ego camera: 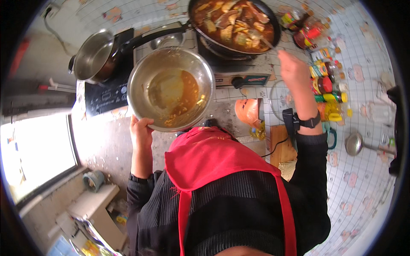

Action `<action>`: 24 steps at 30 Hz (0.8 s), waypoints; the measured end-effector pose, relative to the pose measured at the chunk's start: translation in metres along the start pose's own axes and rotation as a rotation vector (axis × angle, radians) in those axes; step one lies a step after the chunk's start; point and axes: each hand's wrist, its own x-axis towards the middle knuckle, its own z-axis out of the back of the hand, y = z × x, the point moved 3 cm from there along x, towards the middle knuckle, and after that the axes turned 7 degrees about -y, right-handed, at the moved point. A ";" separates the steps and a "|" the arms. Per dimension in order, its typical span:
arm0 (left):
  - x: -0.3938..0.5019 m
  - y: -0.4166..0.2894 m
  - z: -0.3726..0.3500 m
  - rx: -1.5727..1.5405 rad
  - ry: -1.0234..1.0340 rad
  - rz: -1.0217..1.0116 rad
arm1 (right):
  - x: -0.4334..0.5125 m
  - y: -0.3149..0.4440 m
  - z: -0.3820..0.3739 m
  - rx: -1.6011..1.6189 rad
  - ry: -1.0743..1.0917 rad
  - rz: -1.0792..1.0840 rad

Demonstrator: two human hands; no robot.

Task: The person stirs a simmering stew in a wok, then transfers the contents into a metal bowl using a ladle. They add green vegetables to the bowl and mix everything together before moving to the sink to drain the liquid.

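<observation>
My left hand [141, 129] grips the near rim of a stainless steel bowl [137, 96]. Reddish-brown sauce [189, 88] with bits of food coats the bowl's bottom and near wall. Up at the stove, my right hand [294, 68] is closed around a thin utensil [268, 43], partly blurred, whose far end is among the food. That food, chunks that look like fish [230, 19] in red-brown sauce, fills a black frying pan [205, 38]. The pan's long black handle [157, 34] points left, behind the bowl.
Under the pan is a gas stove [224, 80]. A steel pot [93, 57] stands on an induction cooktop [105, 97] at left. Several condiment bottles [323, 70] line the right wall. A glass lid [280, 96] lies near my right forearm, above a wooden board [278, 144]. A skimmer [355, 144] is at far right.
</observation>
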 end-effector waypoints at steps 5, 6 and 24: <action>-0.009 0.012 0.011 0.002 -0.068 0.040 | 0.013 -0.007 -0.003 0.137 -0.109 -0.076; -0.012 0.013 0.012 -0.045 -0.075 0.019 | 0.017 -0.005 -0.007 0.361 -0.148 -0.107; -0.101 0.050 0.245 -0.407 -0.346 -0.006 | -0.046 0.347 -0.039 1.205 0.647 -0.110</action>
